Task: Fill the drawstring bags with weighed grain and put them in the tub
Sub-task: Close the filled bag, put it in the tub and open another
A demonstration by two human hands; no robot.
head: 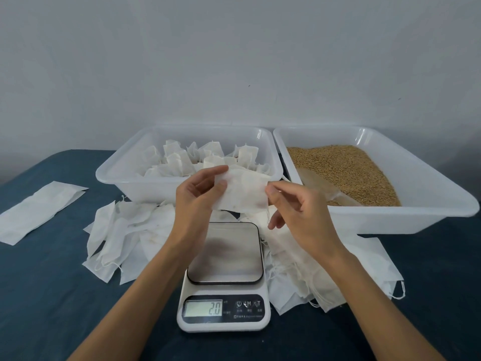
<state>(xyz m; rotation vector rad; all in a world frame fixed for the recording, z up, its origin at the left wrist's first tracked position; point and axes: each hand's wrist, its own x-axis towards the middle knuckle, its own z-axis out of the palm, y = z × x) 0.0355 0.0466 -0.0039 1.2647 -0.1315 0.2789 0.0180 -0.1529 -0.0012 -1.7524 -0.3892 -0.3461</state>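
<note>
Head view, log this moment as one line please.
stage: opening empty bag | left hand: pinching bag | right hand: pinching bag | scale: platform bare

— From my feed, what can't you make out?

— The small print under the scale (223,277) buttons is too fine to read. The far rim of the scale pan is covered by the held bag (242,191).

— And the tubs?

— The grain tub (416,188) has a scoop (328,188) half buried in grain; its handle end is unclear. Both forearms run off my bottom edge, and the long flat bag (39,209) is clipped at the left.
</note>
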